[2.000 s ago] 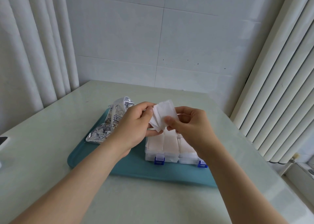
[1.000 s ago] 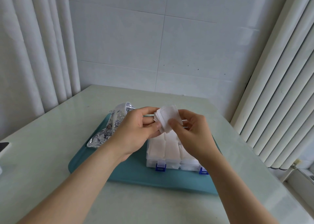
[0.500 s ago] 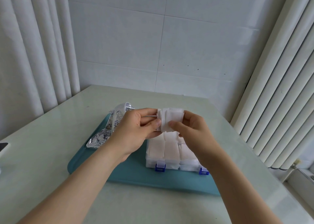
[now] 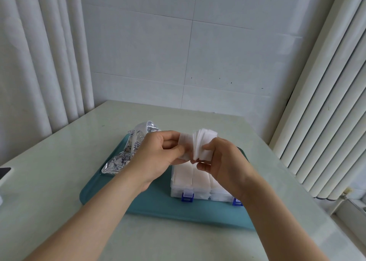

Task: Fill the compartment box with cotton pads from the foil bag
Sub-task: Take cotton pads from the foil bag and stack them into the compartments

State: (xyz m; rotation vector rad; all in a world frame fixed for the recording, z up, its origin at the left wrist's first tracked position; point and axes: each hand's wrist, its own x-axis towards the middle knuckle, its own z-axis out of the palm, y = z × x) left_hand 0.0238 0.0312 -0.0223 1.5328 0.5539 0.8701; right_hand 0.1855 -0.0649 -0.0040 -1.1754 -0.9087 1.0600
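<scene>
Both hands, left hand (image 4: 156, 153) and right hand (image 4: 223, 161), are pinching a fanned stack of cotton pads (image 4: 200, 145) above the compartment box (image 4: 190, 181); next comes lowering it into a slot, foil bag (image 4: 126, 153) lying at nine o'clock.

hidden: far compartments of the clear plastic compartment box (image 4: 200, 191) behind both hands | crumpled silver foil bag (image 4: 122, 157) partly behind the left hand (image 4: 156, 157) | cut off: dark flat object (image 4: 4, 171) at left edge | bag print too small to read

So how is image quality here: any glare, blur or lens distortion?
Head view: soft, even daylight; mild glare on the foil bag and the table; wide-angle bending of the curtains and the blinds; the hands and the cotton pads look sharp.
</scene>
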